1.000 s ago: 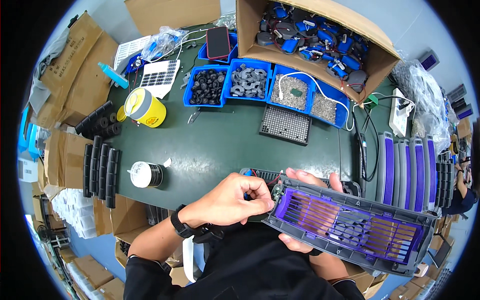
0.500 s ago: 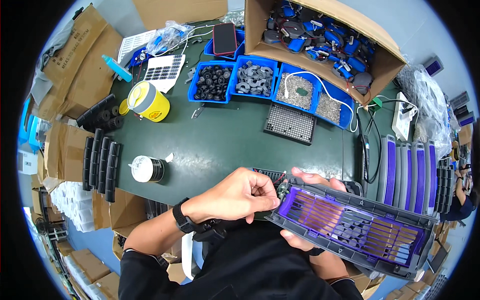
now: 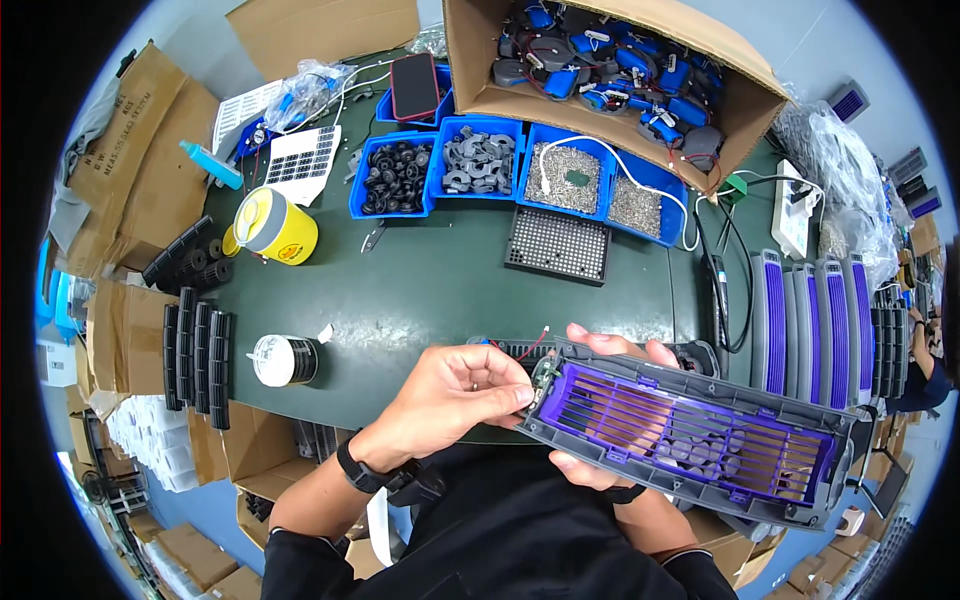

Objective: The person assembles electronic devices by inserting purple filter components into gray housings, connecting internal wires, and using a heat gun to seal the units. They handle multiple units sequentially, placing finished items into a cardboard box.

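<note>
Behind the grille [image 3: 692, 432], half-hidden, right hand [image 3: 637, 416] grips frame [image 3: 650, 477]; left hand [image 3: 455, 395] pinches, contents obscured.

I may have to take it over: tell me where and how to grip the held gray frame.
Best, I think, to pinch the gray frame by the solid rim of its right end, coming from the right: that end juts out free, while the right hand holds the left part and the left hand is at the left end. Avoid the purple grille; its slats look thin.
</note>
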The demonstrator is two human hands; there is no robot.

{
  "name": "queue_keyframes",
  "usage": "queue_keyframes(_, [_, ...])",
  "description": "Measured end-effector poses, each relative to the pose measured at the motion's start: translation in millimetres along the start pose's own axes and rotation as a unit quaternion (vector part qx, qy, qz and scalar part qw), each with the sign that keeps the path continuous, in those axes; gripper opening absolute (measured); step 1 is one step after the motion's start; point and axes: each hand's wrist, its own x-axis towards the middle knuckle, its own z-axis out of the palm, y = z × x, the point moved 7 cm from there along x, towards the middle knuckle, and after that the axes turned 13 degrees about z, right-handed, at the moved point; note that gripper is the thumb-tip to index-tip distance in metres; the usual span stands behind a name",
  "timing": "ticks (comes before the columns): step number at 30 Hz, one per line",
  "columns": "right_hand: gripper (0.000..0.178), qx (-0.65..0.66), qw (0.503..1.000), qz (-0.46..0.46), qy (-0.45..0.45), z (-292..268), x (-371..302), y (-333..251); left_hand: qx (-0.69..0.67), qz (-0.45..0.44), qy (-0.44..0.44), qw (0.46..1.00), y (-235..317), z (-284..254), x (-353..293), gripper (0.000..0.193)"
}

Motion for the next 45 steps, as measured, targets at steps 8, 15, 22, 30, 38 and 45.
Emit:
queue_keyframes(8, [0.126,-0.022,1.000,0.011,0.007,-3,-1,-5,-0.067,0.020,0.047,0.996,-9,4,-2,0.017])
queue_keyframes(15, [0.125,-0.024,1.000,0.013,0.009,-2,-3,-6,-0.114,0.019,0.024,0.993,-20,4,1,0.032])
queue_keyframes(22, [0.129,-0.046,0.998,0.023,0.048,-10,-5,-5,0.024,0.011,-0.012,1.000,9,1,12,0.049])
queue_keyframes(30, [0.134,-0.066,0.995,0.039,0.056,-16,-12,-4,0.443,0.269,-0.173,0.837,34,8,5,0.022])
queue_keyframes(38, [0.131,-0.030,0.995,0.049,0.087,-18,-8,2,0.537,0.250,-0.207,0.779,21,11,2,0.020])
queue_keyframes(45, [0.135,0.065,0.985,0.137,0.084,-14,-4,5,0.528,0.268,-0.126,0.796,15,1,12,0.013])
